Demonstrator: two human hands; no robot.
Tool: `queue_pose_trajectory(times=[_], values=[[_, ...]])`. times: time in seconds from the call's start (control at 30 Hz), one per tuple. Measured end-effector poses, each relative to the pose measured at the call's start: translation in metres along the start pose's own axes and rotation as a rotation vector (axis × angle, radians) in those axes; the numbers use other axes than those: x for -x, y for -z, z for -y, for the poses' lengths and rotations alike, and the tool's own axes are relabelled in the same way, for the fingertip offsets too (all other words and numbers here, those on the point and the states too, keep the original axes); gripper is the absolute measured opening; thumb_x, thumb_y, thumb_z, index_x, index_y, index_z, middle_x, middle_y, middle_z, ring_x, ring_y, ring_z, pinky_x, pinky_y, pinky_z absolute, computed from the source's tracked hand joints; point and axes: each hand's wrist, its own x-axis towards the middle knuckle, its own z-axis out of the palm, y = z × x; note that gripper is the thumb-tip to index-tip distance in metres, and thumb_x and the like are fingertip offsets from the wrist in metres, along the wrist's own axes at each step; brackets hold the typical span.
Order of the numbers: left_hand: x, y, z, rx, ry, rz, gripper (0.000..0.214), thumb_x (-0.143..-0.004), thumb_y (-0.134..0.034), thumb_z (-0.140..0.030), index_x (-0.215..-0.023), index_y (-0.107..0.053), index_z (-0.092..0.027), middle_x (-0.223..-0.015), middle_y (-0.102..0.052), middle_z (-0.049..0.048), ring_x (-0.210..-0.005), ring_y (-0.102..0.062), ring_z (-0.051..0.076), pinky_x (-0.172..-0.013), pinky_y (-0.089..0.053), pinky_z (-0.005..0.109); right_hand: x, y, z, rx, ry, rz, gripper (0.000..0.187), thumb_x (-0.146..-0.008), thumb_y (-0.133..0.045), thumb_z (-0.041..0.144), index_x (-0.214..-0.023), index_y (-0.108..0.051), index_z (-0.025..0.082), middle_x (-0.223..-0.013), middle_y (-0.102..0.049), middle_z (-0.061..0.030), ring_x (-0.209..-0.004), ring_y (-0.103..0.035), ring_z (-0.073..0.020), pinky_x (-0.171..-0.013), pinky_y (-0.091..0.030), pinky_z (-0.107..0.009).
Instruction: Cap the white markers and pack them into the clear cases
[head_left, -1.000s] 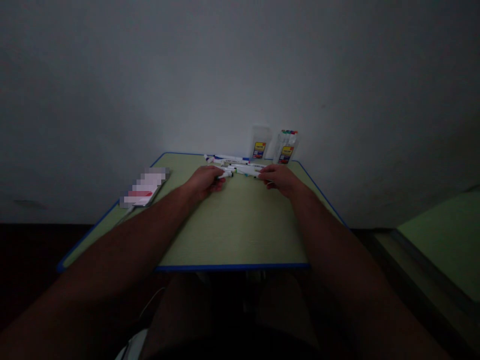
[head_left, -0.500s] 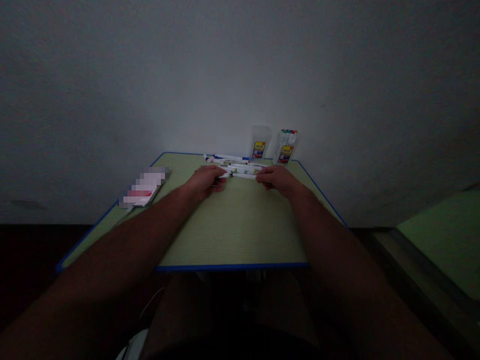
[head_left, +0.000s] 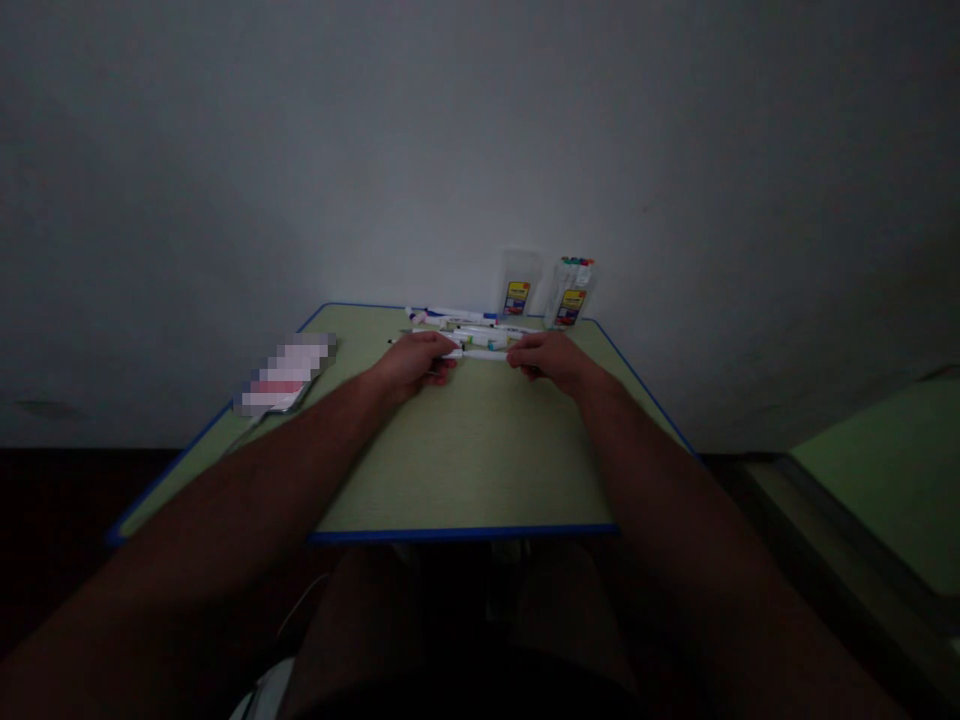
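A white marker pen (head_left: pixel 484 354) lies level between my two hands over the far part of the green table (head_left: pixel 465 460). My left hand (head_left: pixel 412 362) is closed on its left end and my right hand (head_left: pixel 547 358) is closed on its right end. Just behind them several more white markers (head_left: pixel 461 325) with coloured caps lie loose on the table. The light is dim and small details of the pens are hard to make out.
Two clear plastic marker cases stand against the wall: an empty-looking one (head_left: pixel 519 285) and one holding markers (head_left: pixel 572 290). A phone-like flat object (head_left: pixel 283 376) lies at the table's left edge. A second green table (head_left: pixel 885 480) is at the right.
Both hands have drawn slightly closer together along the marker, the right hand shifting left. The loose markers behind stay put.
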Motion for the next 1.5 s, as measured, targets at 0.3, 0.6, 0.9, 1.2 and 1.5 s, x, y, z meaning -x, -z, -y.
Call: queue_pose_trajectory(times=[0.3, 0.6, 0.9, 1.2, 1.5], values=[[0.003, -0.003, -0.001, -0.009, 0.003, 0.02, 0.007, -0.084, -0.066, -0.015, -0.077, -0.064, -0.016, -0.066, -0.064, 0.0043, -0.047, -0.052, 0.009, -0.047, -0.044, 0.024, -0.001, -0.001, -0.002, -0.002, 0.006, 0.007, 0.007, -0.067, -0.076, 0.014, -0.07, -0.07, 0.013, -0.061, -0.063, -0.0013, -0.049, -0.049, -0.0077, -0.046, -0.04, -0.023], [0.002, -0.004, 0.001, -0.032, -0.015, 0.052, 0.01, -0.084, -0.065, -0.016, -0.075, -0.065, -0.016, -0.066, -0.064, 0.0047, -0.049, -0.052, 0.009, -0.047, -0.044, 0.024, -0.002, -0.001, -0.002, 0.007, 0.022, 0.036, 0.007, -0.066, -0.076, 0.014, -0.069, -0.071, 0.014, -0.057, -0.062, 0.0005, -0.046, -0.048, -0.007, -0.045, -0.038, -0.021], [0.003, -0.004, 0.002, -0.036, -0.016, 0.056, 0.007, -0.083, -0.067, -0.017, -0.077, -0.064, -0.015, -0.067, -0.065, 0.0044, -0.049, -0.053, 0.01, -0.046, -0.045, 0.023, -0.001, -0.002, -0.002, 0.008, 0.025, 0.044, 0.008, -0.066, -0.076, 0.015, -0.072, -0.071, 0.014, -0.058, -0.063, 0.0006, -0.047, -0.049, -0.0066, -0.044, -0.039, -0.02], [0.001, -0.005, 0.002, 0.0, -0.083, 0.057, 0.004, -0.077, -0.071, -0.014, -0.076, -0.067, -0.014, -0.066, -0.065, 0.0041, -0.05, -0.053, 0.009, -0.047, -0.044, 0.023, -0.003, -0.002, -0.006, -0.003, 0.051, 0.007, 0.016, -0.073, -0.078, 0.02, -0.074, -0.062, 0.016, -0.07, -0.07, -0.0042, -0.053, -0.055, -0.0086, -0.046, -0.042, -0.02], [0.005, -0.006, 0.001, 0.012, -0.278, 0.142, 0.026, -0.064, -0.076, -0.008, -0.088, -0.072, -0.014, -0.062, -0.061, -0.0015, -0.053, -0.053, 0.009, -0.053, -0.045, 0.024, -0.009, -0.002, -0.013, 0.036, 0.072, 0.002, 0.013, -0.074, -0.077, 0.02, -0.079, -0.066, 0.016, -0.078, -0.071, -0.0042, -0.063, -0.062, -0.0109, -0.05, -0.047, -0.02]])
